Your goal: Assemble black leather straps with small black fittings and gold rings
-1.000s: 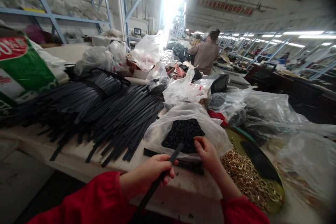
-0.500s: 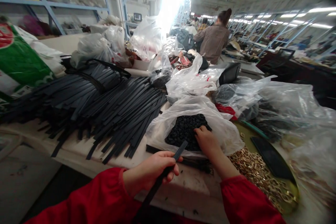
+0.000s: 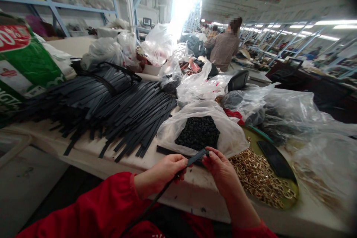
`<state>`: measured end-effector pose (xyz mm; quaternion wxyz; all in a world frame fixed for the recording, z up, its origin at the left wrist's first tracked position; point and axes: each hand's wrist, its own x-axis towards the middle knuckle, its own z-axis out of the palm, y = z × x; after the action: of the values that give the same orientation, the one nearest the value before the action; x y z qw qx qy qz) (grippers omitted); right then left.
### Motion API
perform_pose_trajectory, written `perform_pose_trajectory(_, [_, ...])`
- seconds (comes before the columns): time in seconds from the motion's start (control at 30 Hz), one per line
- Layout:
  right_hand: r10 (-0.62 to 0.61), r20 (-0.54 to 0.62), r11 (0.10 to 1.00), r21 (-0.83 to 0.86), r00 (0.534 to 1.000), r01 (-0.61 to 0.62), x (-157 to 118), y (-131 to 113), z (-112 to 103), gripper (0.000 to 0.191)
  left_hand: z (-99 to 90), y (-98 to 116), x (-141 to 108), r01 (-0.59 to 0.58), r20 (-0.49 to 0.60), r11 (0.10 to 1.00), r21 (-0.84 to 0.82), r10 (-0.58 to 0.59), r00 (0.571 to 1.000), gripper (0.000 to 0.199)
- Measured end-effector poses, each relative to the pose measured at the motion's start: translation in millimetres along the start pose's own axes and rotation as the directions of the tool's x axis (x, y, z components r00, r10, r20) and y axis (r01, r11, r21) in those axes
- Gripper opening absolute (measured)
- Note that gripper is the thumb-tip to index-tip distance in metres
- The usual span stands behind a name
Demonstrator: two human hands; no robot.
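A dark strap (image 3: 196, 157) runs through my left hand (image 3: 166, 173), which is closed around it, with the strap's tail hanging toward my lap. My right hand (image 3: 221, 171) pinches a small black loop (image 3: 207, 153) at the strap's free end. Whether the strap passes through the loop or only touches it, I cannot tell. Just beyond my hands lies an open white plastic bag (image 3: 231, 134) with many small black loops (image 3: 198, 134) in it. Long dark straps (image 3: 134, 115) are heaped on the table to the left.
On the right, a yellow-green tray (image 3: 291, 193) holds gold-coloured buckles (image 3: 256, 176) and a dark flat piece (image 3: 277, 160). Clear plastic bags (image 3: 301, 108) crowd the table behind it. A green-and-red bag (image 3: 33, 55) stands at far left. A person (image 3: 225, 48) is further back.
My right hand has left the bag of black loops and moved toward me to the strap's end, a small loop now between its fingers. My left hand still grips the strap.
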<state>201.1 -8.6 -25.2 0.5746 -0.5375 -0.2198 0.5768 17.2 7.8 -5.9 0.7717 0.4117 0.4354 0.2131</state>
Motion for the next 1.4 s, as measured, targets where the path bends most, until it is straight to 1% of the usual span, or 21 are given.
perform_pose_trajectory(0.07, [0.101,-0.022,0.977,0.193,0.995,-0.095,-10,8,1,0.027,4.1,-2,-1,0.012,-0.012,0.999,0.04,-0.012,1.0,0.023])
perform_pose_trajectory(0.13, [0.172,-0.017,0.944,0.288,0.985,-0.16,-15,15,0,0.021,7.1,-3,-2,0.039,-0.012,0.997,0.07,-0.038,0.999,0.021])
perform_pose_trajectory(0.2, [0.231,-0.004,0.92,0.325,0.973,-0.217,-19,20,0,0.018,8.8,-4,-3,0.047,-0.011,0.995,0.093,-0.046,0.999,0.019])
perform_pose_trajectory(0.27, [0.272,0.033,0.908,0.324,0.962,-0.267,-22,25,0,0.017,9.1,-5,-3,0.06,0.0,0.992,0.115,-0.061,0.998,0.016])
perform_pose_trajectory(0.33, [0.283,0.074,0.903,0.316,0.956,-0.292,-23,29,0,0.016,7.9,-4,-3,0.084,0.015,0.987,0.139,-0.087,0.996,0.014])
perform_pose_trajectory(0.37, [0.283,0.082,0.901,0.32,0.955,-0.295,-24,31,-1,0.016,6.5,-4,-2,0.089,0.019,0.983,0.159,-0.093,0.995,0.017])
perform_pose_trajectory(0.43, [0.294,0.058,0.889,0.35,0.954,-0.296,-24,34,-1,0.015,2.6,-4,-2,0.045,0.018,0.975,0.218,-0.05,0.999,0.024])
perform_pose_trajectory(0.5, [0.323,0.006,0.87,0.392,0.946,-0.3,-23,36,-2,0.013,-1.9,-5,0,-0.047,0.009,0.95,0.31,0.046,0.999,0.025])
perform_pose_trajectory(0.57, [0.342,-0.023,0.857,0.419,0.939,-0.302,-22,38,-1,0.011,-5.1,-7,3,-0.125,-0.005,0.898,0.422,0.14,0.99,0.026])
perform_pose_trajectory(0.63, [0.329,-0.031,0.861,0.42,0.944,-0.287,-23,39,1,0.012,-6.0,-11,5,-0.174,-0.032,0.816,0.551,0.229,0.973,0.026])
perform_pose_trajectory(0.73, [0.274,-0.043,0.896,0.375,0.961,-0.238,-25,41,7,0.018,-3.6,-14,7,-0.207,-0.054,0.64,0.74,0.363,0.93,0.02])
perform_pose_trajectory(0.8, [0.234,-0.031,0.92,0.332,0.972,-0.211,-28,42,11,0.021,-1.4,-15,8,-0.221,-0.021,0.545,0.809,0.402,0.916,0.019])
perform_pose_trajectory(0.83, [0.22,-0.014,0.928,0.312,0.975,-0.204,-29,43,13,0.021,-0.5,-15,8,-0.233,0.005,0.517,0.823,0.404,0.915,0.02])
perform_pose_trajectory(0.93, [0.206,0.026,0.934,0.294,0.978,-0.204,-31,43,18,0.023,0.9,-14,10,-0.266,0.059,0.479,0.837,0.404,0.913,0.024])
perform_pose_trajectory(1.0, [0.214,0.032,0.93,0.299,0.976,-0.213,-31,44,19,0.025,1.1,-15,11,-0.265,0.061,0.457,0.849,0.412,0.909,0.025])
perform_pose_trajectory(1.07, [0.208,0.04,0.937,0.278,0.977,-0.211,-32,46,18,0.026,1.8,-16,10,-0.252,0.059,0.417,0.873,0.423,0.904,0.025])
perform_pose_trajectory(1.13, [0.149,0.028,0.969,0.194,0.988,-0.152,-35,50,17,0.026,3.5,-17,8,-0.222,0.05,0.362,0.905,0.43,0.901,0.025])
perform_pose_trajectory(1.23, [-0.002,-0.001,0.999,-0.037,1.0,0.002,-42,54,14,0.025,8.1,-18,2,-0.207,0.061,0.304,0.93,0.427,0.902,0.026])
perform_pose_trajectory(1.3, [-0.062,-0.011,0.988,-0.143,0.998,0.059,-47,55,12,0.025,11.5,-18,-2,-0.229,0.082,0.31,0.923,0.422,0.903,0.029])
perform_pose_trajectory(1.4, [-0.074,-0.014,0.987,-0.145,0.997,0.071,-51,56,9,0.026,15.0,-18,-5,-0.26,0.085,0.363,0.895,0.434,0.897,0.029])
